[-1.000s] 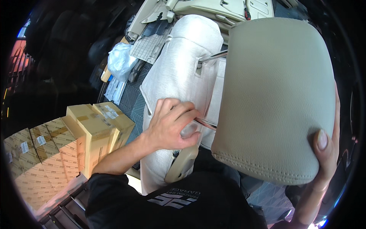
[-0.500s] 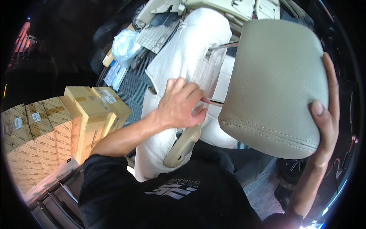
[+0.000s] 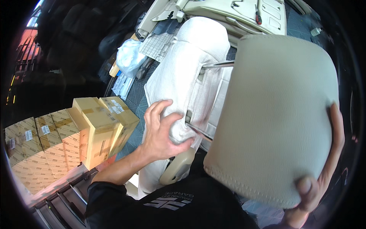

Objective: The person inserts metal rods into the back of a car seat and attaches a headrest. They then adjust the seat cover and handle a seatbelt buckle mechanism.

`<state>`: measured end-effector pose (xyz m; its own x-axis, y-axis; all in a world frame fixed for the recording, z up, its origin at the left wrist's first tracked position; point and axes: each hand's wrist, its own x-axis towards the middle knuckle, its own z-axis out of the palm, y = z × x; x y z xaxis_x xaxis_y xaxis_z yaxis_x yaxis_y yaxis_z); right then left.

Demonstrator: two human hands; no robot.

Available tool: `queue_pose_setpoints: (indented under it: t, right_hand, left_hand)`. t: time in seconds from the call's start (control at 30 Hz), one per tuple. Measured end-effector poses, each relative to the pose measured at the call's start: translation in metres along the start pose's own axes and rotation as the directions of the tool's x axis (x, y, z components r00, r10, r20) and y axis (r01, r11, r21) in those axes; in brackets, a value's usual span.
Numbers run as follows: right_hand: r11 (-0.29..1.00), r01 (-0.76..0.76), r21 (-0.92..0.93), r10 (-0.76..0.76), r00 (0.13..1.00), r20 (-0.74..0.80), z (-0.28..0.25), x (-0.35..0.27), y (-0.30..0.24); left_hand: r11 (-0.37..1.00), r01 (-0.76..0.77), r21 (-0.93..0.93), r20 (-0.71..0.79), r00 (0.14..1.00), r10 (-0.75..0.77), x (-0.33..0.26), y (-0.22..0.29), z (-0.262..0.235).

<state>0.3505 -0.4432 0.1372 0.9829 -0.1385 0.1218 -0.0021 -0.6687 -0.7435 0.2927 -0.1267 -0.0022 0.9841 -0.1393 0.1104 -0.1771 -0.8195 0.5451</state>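
A large beige stitched headrest (image 3: 278, 114) fills the right side. My right hand (image 3: 324, 164) is closed on its far right edge, the thumb pressed on its face. Two metal posts run left from the headrest toward the white-covered car seat (image 3: 171, 72): the upper post (image 3: 219, 65) ends at an upper slot in the cover, and the lower post (image 3: 200, 131) ends beside a lower slot (image 3: 188, 116). I cannot tell how deep either tip sits. Close to the lower post, my left hand (image 3: 158, 131) is open, thumb and fingers spread around the cover's edge, holding nothing.
Cardboard boxes (image 3: 103, 129) are stacked at left. Behind them lie a light-blue plastic bag (image 3: 129, 57) and a gridded board (image 3: 156, 45). Beige trim panels (image 3: 217, 13) with a red-handled screwdriver (image 3: 258, 17) lie at the far side. A beige armrest (image 3: 179, 168) juts out near my body.
My left hand has let go of the lower post and moved left and down, its fingers opening. The headrest now appears larger and lower, with my right hand still on it.
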Motion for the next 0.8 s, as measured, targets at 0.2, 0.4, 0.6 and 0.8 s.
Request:
queue_pose_setpoints:
  t: [0.2,0.4,0.6,0.8]
  right_hand:
    - [0.95,0.272,0.153,-0.292,0.947,0.136,0.021,0.001,0.014]
    - [0.909,0.12,0.399,-0.242,0.931,0.272,0.078,-0.031,0.025]
    - [0.752,-0.084,0.654,-0.256,0.877,0.407,0.153,-0.056,0.044]
    - [0.387,0.03,0.922,-0.524,0.83,0.193,0.22,-0.059,0.036]
  left_hand:
    - [0.998,-0.057,0.001,0.062,0.996,0.057,0.011,-0.006,0.001]
    - [0.981,-0.099,-0.167,-0.012,0.995,0.098,0.01,-0.023,0.01]
    - [0.974,-0.166,-0.152,-0.047,0.986,0.16,0.01,-0.033,0.016]
    - [0.964,-0.143,-0.226,-0.072,0.989,0.13,0.012,-0.034,0.016]
